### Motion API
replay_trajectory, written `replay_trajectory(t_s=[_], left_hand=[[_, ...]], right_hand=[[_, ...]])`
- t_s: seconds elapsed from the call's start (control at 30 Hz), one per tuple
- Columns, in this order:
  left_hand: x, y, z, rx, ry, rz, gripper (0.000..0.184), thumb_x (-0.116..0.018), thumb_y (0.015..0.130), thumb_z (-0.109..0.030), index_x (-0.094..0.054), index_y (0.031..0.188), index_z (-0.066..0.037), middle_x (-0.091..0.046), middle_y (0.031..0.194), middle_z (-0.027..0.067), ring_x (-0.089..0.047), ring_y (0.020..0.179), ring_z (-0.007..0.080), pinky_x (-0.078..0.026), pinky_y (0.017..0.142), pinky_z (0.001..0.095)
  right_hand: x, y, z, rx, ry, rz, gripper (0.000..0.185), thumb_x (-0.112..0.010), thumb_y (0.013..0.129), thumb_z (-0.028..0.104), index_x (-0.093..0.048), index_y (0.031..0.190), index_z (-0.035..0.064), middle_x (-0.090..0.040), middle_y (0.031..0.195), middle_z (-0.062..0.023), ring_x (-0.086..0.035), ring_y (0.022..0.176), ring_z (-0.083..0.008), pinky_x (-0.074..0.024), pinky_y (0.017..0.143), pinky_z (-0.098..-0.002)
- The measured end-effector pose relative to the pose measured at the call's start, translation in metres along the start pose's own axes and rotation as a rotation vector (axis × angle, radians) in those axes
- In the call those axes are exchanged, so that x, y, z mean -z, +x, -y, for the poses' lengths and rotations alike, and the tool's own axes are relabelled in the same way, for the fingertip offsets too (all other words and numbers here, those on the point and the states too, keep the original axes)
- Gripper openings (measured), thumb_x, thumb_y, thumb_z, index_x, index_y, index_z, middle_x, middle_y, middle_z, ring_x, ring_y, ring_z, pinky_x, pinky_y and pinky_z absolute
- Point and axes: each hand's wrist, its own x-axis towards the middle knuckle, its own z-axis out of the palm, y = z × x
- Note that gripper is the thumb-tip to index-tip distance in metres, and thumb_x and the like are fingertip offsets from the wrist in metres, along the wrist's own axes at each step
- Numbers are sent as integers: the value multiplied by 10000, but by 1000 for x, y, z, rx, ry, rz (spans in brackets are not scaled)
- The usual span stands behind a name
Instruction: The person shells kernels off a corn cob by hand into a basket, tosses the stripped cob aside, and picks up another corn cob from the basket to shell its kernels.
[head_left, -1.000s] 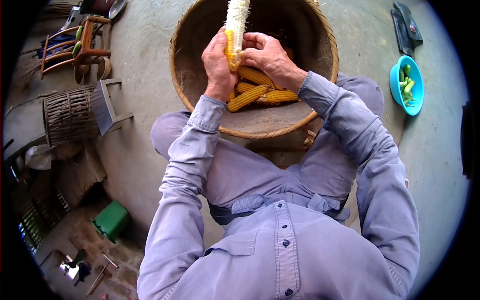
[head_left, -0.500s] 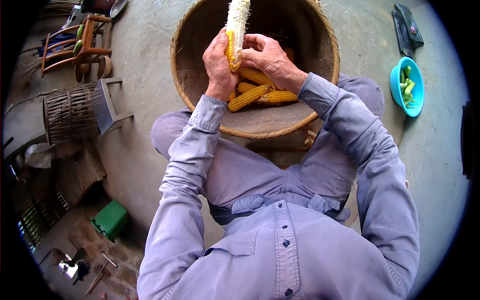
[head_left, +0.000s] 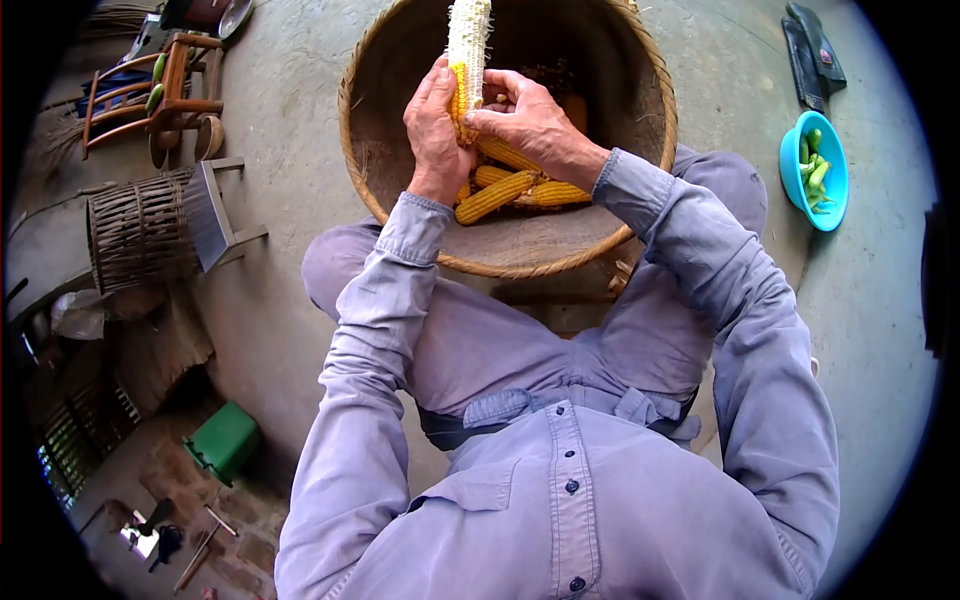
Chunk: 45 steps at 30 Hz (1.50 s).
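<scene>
A corn cob (head_left: 468, 45) stands upright over the basket, mostly stripped to its pale core, with a strip of yellow kernels along its lower left side. My left hand (head_left: 433, 140) is wrapped around its lower part. On the cob's right side, my right hand (head_left: 538, 125) is closed, its thumb pressed on the lower kernels and its fingers curled. Below both hands, several yellow ears of corn (head_left: 497, 197) lie in the round woven basket (head_left: 664, 75), partly hidden by my hands.
A turquoise bowl (head_left: 842, 185) with green vegetables stands on the floor at right, near a black folded item (head_left: 815, 55). On the left are a wooden chair (head_left: 185, 105), a wicker basket (head_left: 140, 228), a small stool (head_left: 212, 215) and a green bin (head_left: 222, 440).
My right thumb has moved onto the cob's lower kernels, and the right hand has shifted slightly left. The cob and both hands have drifted a little up and left.
</scene>
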Motion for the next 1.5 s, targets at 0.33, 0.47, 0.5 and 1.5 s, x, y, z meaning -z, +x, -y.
replay_trajectory(t_s=[0.33, 0.47, 0.5, 1.5], left_hand=[[3, 1, -3, 154, -112, 9, 387, -468, 999, -255, -497, 1310, -27, -601, 1196, 117, -610, 1069, 205, -516, 934, 369], [9, 7, 6, 103, -102, 28, 381, -464, 998, -257, -504, 1299, -25, -609, 1175, 122, -617, 1057, 209, -531, 908, 372], [8, 6, 4, 113, -97, 33, 380, -464, 998, -257, -505, 1294, -23, -611, 1171, 126, -619, 1051, 210, -534, 902, 373], [-22, -10, -12, 215, -77, 279, 540, -495, 958, -232, -328, 1450, -82, -573, 1186, 120, -625, 980, 194, -588, 769, 348]], right_hand=[[2, 1, 17, -128, 8, -164, 412, -647, 932, 253, -534, 1194, -44, -633, 1036, -118, -674, 870, -155, -605, 760, -284], [3, 0, 21, -188, -50, -142, 384, -647, 918, 219, -535, 1169, -49, -632, 1007, -124, -671, 852, -162, -595, 754, -283], [6, 0, 19, -156, -8, -107, 375, -640, 908, 200, -532, 1155, -61, -624, 1010, -132, -664, 854, -168, -584, 739, -284], [32, 8, 34, -64, -55, -107, 456, -574, 968, 340, -586, 1180, -64, -660, 1001, -104, -637, 859, -129, -548, 732, -276]])
